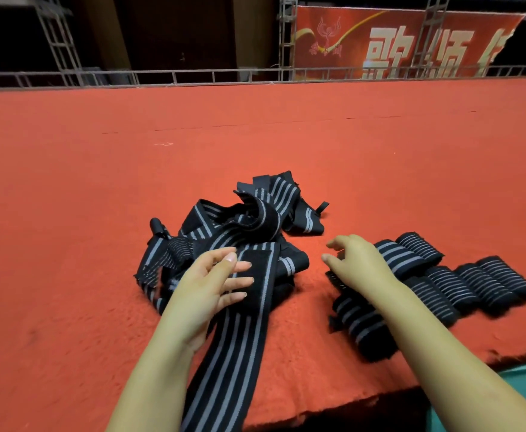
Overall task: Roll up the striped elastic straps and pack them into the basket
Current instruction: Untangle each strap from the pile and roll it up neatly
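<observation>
Black striped strap (240, 313) runs lengthwise toward the person, its patch end under the left hand (215, 282), fingers flat; right hand (353, 263) hovers loose, empty.

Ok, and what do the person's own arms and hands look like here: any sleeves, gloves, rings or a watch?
Both forearms are bare up to the frame edge: no sleeves show. The left hand and right hand wear no gloves, and no rings, watch or bracelet can be seen. Fingernails look short and unpainted.
</observation>
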{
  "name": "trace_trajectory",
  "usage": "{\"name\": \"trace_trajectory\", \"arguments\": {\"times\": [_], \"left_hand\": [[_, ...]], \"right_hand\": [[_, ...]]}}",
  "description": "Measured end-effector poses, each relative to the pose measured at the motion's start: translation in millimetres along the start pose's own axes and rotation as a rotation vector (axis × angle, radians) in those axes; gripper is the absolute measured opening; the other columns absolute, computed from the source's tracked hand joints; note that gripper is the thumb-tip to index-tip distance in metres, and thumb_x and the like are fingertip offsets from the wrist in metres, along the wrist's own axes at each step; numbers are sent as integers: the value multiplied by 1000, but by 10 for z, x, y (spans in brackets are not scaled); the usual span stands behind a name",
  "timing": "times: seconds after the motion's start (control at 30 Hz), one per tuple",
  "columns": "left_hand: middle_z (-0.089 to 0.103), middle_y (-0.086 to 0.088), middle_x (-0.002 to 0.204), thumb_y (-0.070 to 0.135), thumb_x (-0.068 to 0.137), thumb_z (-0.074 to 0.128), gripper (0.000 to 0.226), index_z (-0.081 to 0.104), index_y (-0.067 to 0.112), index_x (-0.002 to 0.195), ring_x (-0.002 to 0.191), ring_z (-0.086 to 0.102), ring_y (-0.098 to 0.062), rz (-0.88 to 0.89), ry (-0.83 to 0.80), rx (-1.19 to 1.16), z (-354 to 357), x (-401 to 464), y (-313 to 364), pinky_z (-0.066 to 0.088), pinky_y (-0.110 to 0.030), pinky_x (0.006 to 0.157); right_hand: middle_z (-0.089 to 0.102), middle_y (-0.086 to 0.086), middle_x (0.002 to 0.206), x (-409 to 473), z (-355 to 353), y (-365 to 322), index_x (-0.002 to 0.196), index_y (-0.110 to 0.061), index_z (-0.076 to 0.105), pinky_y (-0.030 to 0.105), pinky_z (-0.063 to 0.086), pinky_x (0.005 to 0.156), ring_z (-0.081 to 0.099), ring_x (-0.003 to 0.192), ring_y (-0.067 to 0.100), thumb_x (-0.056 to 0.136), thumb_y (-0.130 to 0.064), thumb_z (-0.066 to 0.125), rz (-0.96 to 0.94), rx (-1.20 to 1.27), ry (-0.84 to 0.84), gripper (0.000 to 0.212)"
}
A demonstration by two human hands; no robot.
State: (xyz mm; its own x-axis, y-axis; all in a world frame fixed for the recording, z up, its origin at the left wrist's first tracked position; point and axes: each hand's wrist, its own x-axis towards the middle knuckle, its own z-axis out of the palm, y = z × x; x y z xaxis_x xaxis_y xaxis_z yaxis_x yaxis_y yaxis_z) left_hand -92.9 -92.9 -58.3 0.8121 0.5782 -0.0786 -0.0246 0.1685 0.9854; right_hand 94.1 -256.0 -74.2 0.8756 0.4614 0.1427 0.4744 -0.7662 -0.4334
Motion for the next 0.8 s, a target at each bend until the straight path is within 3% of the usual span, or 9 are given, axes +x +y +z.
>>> {"name": "trace_trajectory", "arguments": {"times": [0.1,0.2,0.3,0.43,0.63,0.7,0.8], "left_hand": [[74,-4,101,24,99,53,17,61,19,113,88,72,-16,1,34,12,-108,-58,3,55,-31,75],[73,-2,103,26,99,53,14,60,22,111,94,71,-15,2,64,61,-241,-122,-22,55,-32,79],[70,-1,108,26,97,56,14,60,25,111,100,67,-13,-2,82,215,-419,-196,-78,54,-29,83],[67,-7,108,21,92,65,18,61,20,110,88,62,-13,-96,79,418,-642,-300,-251,48,-20,68],[65,3,83,14,85,73,38,54,20,119,72,61,-4,-288,-133,452,-693,-442,-504,48,-16,59],[68,0,81,2,83,72,44,53,14,121,66,61,-5,-250,-105,396,-684,-446,-532,48,-18,56],[69,-1,80,-10,83,66,38,60,6,117,61,62,0,-152,-30,289,-683,-448,-449,45,-11,54]], "right_hand": [[67,1,103,-84,58,-341,109,-17,65,28,44,80,61,97,18,89,-34,64,-68,213,-26,27],[62,-5,92,-136,243,-626,111,-18,61,25,40,72,59,89,15,87,-38,66,-112,237,-102,31],[62,1,102,-120,446,-762,122,-15,57,26,41,76,59,97,20,85,-34,69,-95,218,-111,43],[54,11,126,-77,623,-785,128,-17,53,39,44,96,52,118,30,82,-38,71,-24,170,-22,53],[57,7,130,-63,650,-821,132,-15,50,37,44,96,52,122,28,83,-31,72,75,214,-128,57],[61,3,115,-89,664,-851,127,-17,56,39,43,98,55,115,26,81,-24,74,75,261,-91,50],[56,-5,88,-183,656,-928,111,-17,63,36,46,91,56,87,16,80,-10,72,26,450,37,33]]}}
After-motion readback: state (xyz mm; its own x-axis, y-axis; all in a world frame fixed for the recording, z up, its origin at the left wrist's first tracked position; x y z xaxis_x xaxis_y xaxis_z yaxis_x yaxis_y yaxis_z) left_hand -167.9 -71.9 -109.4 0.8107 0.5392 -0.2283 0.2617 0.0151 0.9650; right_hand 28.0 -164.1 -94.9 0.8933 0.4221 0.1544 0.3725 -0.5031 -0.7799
